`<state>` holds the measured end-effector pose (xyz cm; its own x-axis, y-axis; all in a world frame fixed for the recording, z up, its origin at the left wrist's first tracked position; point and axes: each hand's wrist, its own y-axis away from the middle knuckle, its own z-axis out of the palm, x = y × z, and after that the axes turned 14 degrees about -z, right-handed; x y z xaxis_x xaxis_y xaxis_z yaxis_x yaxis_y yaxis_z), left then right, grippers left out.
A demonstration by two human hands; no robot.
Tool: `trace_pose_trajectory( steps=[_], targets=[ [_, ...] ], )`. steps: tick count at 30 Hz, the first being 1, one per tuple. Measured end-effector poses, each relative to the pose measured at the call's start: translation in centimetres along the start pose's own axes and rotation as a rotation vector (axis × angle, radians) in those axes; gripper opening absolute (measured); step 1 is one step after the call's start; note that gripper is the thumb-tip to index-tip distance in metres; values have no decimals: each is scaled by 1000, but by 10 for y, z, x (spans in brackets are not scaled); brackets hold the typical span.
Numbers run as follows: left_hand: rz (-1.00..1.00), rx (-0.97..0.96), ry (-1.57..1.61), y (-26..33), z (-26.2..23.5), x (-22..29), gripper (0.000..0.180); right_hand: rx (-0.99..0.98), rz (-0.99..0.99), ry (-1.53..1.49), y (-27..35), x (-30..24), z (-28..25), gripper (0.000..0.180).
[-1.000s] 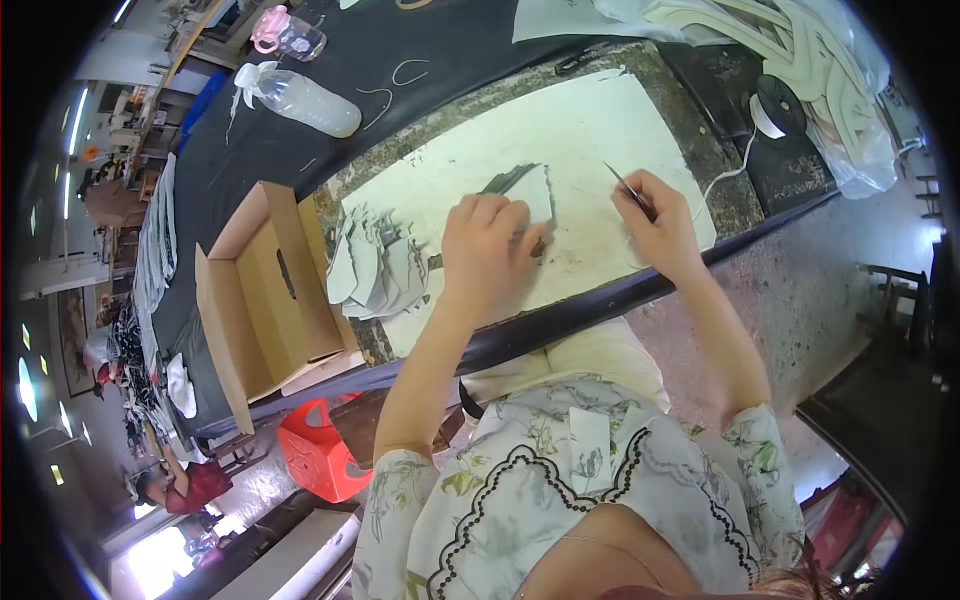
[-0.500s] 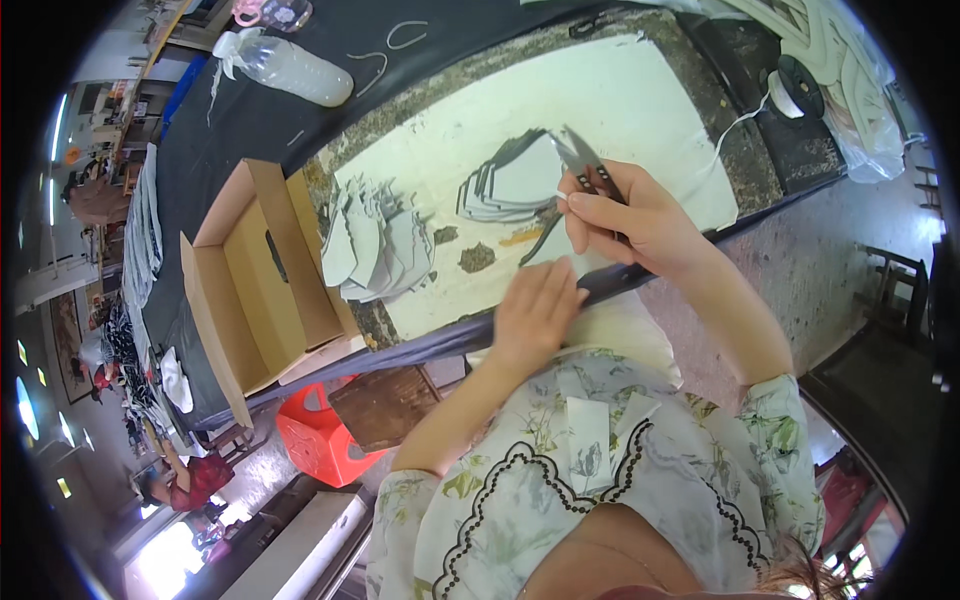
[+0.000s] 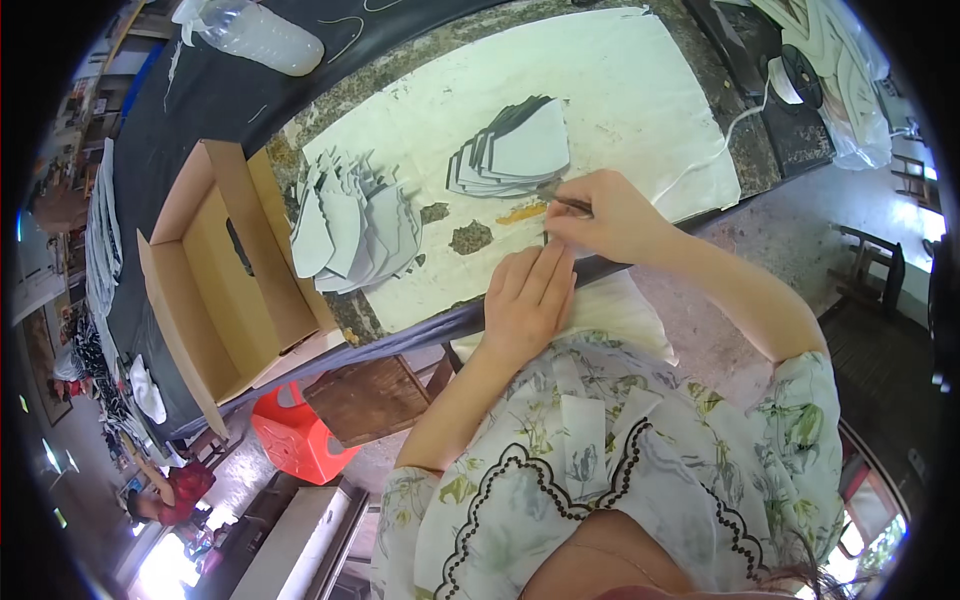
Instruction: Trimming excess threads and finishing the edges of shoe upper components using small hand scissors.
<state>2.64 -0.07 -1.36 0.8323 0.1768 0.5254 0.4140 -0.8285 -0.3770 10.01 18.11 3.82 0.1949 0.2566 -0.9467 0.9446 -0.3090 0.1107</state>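
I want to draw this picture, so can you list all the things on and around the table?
fanned grey pieces: one stack, grey, mid table
loose grey pieces: one pile, grey, left of that stack
white sheet: one, white, under both
cardboard box: one, brown, open, table's left end
plastic bottle: one, clear, far side
red stool: one, red, below the table
thin tool: one, dark, in right hand
left hand: flat at table edge
right hand: fingers pinching the tool

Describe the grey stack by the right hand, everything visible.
The grey stack is a pile of thin, flat, leaf-shaped cut pieces, like fabric or thin sheet, fanned so their edges step out at the left. It lies flat on the pale sheet. The right hand, holding a thin metal tool, is at its lower edge.
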Motion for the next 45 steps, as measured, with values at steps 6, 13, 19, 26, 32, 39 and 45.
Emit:
trace_pose_trajectory(
  steps=[6, 13, 19, 26, 32, 39, 45],
  targets=[
    [21, -5, -4, -1, 1, -4, 34, 46, 6, 157, 6, 9, 4, 21],
    [-34, -17, 18, -4, -1, 0, 36, 79, -36, 162, 5, 18, 3, 20],
    [-135, 17, 46, -2, 1, 1, 39, 106, -19, 147, 7, 15, 6, 19],
    [-135, -92, -99, -8, -8, 5, 41, -14, 16, 161, 2, 7, -19, 18],
    [-266, -85, -56, -12, -2, 13, 51, -91, -146, 344, -1, 18, -27, 19],
    [-172, -149, -152, -20, -6, 9, 56, -197, -120, 435, -16, 10, -37, 18],
    [-97, -197, -228, -29, -11, 10, 58, -259, -138, 479, -23, 8, -44, 16]
  ],
)
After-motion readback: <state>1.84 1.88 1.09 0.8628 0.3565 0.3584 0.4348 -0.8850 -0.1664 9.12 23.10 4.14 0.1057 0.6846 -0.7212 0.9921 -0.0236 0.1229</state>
